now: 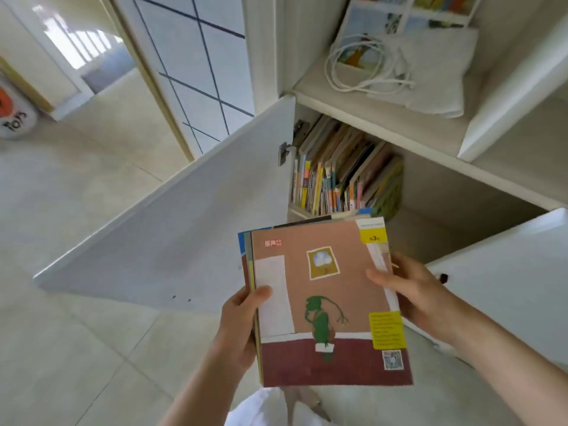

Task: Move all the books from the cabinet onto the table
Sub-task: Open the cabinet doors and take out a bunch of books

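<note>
I hold a stack of thin books (325, 302) in front of me, its top cover brown with a green plant and yellow labels. My left hand (242, 321) grips the stack's left edge, thumb on the cover. My right hand (412, 290) holds the right edge, fingers over the cover. Beyond the stack, the white cabinet (430, 133) stands with its lower compartment open, and several books (341, 173) lean upright in a row at that compartment's left side. The table is out of view.
The left cabinet door (172, 235) swings wide open toward me; the right door (507, 272) is open beside my right arm. The shelf above holds a white cable (359, 66) and a folded cloth bag (436, 72). Tiled floor (76, 333) lies to the left, with a glass door behind.
</note>
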`<state>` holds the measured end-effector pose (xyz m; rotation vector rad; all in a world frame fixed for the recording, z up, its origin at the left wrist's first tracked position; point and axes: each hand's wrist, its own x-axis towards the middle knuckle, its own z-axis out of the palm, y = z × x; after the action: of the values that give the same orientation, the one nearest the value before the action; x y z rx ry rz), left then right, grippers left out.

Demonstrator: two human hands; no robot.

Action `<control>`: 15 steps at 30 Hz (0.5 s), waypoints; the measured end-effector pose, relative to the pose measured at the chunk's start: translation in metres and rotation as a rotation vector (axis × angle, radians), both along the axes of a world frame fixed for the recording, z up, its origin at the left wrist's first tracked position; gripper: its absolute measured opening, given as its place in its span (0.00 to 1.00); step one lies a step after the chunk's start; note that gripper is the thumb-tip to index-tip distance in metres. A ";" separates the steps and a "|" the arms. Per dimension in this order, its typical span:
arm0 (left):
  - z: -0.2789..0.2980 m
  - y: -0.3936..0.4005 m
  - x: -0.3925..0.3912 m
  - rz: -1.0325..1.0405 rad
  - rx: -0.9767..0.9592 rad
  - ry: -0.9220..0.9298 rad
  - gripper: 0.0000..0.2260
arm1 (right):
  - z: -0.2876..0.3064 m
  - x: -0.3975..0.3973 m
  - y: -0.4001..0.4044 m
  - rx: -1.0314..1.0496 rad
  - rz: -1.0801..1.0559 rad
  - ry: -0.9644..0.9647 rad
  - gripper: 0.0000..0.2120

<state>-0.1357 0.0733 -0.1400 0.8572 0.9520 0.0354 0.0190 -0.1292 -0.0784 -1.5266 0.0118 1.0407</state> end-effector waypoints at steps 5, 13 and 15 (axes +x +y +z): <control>0.016 -0.015 -0.036 0.119 0.017 0.060 0.11 | 0.014 -0.020 0.004 -0.054 0.124 -0.223 0.25; 0.065 -0.049 -0.149 0.443 0.157 -0.035 0.20 | 0.046 -0.082 0.041 -0.001 0.454 -0.255 0.20; 0.073 -0.062 -0.185 0.512 0.170 -0.039 0.22 | 0.054 -0.107 0.055 0.030 0.556 -0.251 0.21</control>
<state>-0.3204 0.0114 -0.0669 0.7447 1.1223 0.5778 -0.0878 -0.0742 -0.0246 -1.6642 -0.6305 1.2598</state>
